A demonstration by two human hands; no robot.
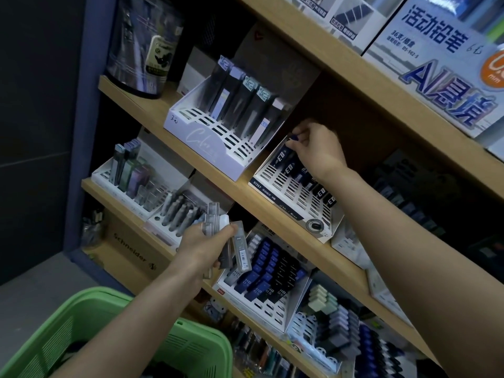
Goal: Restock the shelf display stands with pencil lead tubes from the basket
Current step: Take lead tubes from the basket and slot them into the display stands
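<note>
Entry: my right hand (317, 148) pinches a dark lead tube (283, 153) by its top, long axis slanting down-left into the slotted stand (275, 181); left hand (201, 245) grips clear tubes (240, 242).

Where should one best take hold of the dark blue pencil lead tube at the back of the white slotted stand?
Pinch the dark blue pencil lead tube at its cap end, coming from above: its lower end sits in the white slotted stand, leaving only the top free. The right hand pinches there.
</note>
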